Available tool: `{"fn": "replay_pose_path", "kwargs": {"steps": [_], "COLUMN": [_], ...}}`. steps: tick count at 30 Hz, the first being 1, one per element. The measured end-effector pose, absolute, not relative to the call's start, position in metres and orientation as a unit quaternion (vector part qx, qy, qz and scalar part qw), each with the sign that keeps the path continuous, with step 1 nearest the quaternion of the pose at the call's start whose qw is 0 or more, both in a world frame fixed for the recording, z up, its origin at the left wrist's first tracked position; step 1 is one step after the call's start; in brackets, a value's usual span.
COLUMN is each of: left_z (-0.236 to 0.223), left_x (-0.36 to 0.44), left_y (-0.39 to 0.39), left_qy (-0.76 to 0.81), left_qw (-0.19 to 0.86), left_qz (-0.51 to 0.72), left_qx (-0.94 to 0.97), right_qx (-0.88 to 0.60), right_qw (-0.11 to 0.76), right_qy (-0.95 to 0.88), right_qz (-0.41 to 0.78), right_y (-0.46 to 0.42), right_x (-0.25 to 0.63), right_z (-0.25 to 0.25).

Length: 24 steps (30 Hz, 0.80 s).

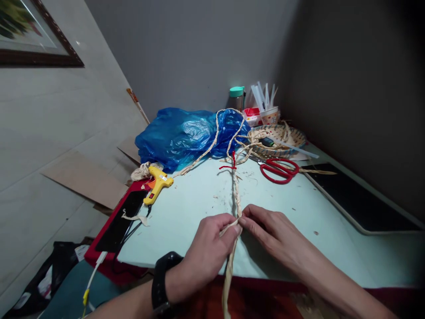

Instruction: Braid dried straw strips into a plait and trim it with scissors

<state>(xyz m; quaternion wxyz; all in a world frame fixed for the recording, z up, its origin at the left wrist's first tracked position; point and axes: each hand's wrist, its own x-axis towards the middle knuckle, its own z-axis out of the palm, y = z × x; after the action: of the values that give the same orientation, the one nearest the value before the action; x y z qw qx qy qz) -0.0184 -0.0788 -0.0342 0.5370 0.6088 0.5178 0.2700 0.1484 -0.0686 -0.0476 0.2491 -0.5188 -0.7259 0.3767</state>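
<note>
A pale braided cord runs down the middle of the table towards me, tied near its far end with a red string. My left hand pinches the strands at the braid's lower end between thumb and fingers. From the right, my right hand grips the same spot with thumb and forefinger. Below the hands, loose flat strands hang over the table's front edge. The exact crossing of the strands is hidden by my fingertips.
Red-handled scissors and a dark tablet lie right. A yellow glue gun and black phone lie left. Behind are a blue plastic bag, a woven basket and a cup of glue sticks.
</note>
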Motion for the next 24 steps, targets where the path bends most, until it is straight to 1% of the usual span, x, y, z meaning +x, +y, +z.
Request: {"fn": "replay_pose_path", "kwargs": {"steps": [3, 5, 7, 10, 12, 14, 15, 16, 18, 21, 24], "left_z": [-0.023, -0.019, -0.020, -0.034, -0.045, -0.053, -0.055, -0.055, -0.052, -0.038, -0.023], "left_x": [-0.023, -0.025, -0.023, -0.012, -0.001, 0.008, 0.011, 0.012, 0.009, -0.002, -0.012], "left_y": [-0.084, -0.090, -0.098, -0.111, -0.116, -0.119, -0.119, -0.119, -0.118, -0.109, -0.092], "left_qy": [0.543, 0.537, 0.502, 0.394, 0.360, 0.336, 0.326, 0.321, 0.327, 0.388, 0.497], "left_qw": [0.401, 0.310, 0.210, -0.013, -0.137, -0.217, -0.239, -0.242, -0.187, 0.005, 0.189], "left_qz": [0.206, 0.189, 0.199, 0.229, 0.202, 0.156, 0.138, 0.128, 0.142, 0.217, 0.240], "left_qx": [0.708, 0.761, 0.815, 0.890, 0.901, 0.903, 0.904, 0.907, 0.915, 0.896, 0.812], "right_qx": [-0.521, -0.519, -0.507, -0.493, -0.482, -0.454, -0.440, -0.432, -0.425, -0.427, -0.425], "right_qw": [0.261, 0.282, 0.301, 0.325, 0.340, 0.344, 0.343, 0.343, 0.348, 0.364, 0.371], "right_qy": [-0.715, -0.697, -0.676, -0.646, -0.616, -0.580, -0.566, -0.555, -0.549, -0.562, -0.592], "right_qz": [0.386, 0.406, 0.443, 0.484, 0.523, 0.582, 0.607, 0.622, 0.630, 0.608, 0.576], "right_y": [-0.067, -0.068, -0.069, -0.072, -0.073, -0.075, -0.075, -0.076, -0.076, -0.076, -0.075], "right_x": [0.152, 0.152, 0.152, 0.152, 0.153, 0.155, 0.156, 0.157, 0.158, 0.159, 0.157], "right_z": [-0.049, -0.051, -0.053, -0.055, -0.055, -0.055, -0.055, -0.055, -0.055, -0.058, -0.061]}}
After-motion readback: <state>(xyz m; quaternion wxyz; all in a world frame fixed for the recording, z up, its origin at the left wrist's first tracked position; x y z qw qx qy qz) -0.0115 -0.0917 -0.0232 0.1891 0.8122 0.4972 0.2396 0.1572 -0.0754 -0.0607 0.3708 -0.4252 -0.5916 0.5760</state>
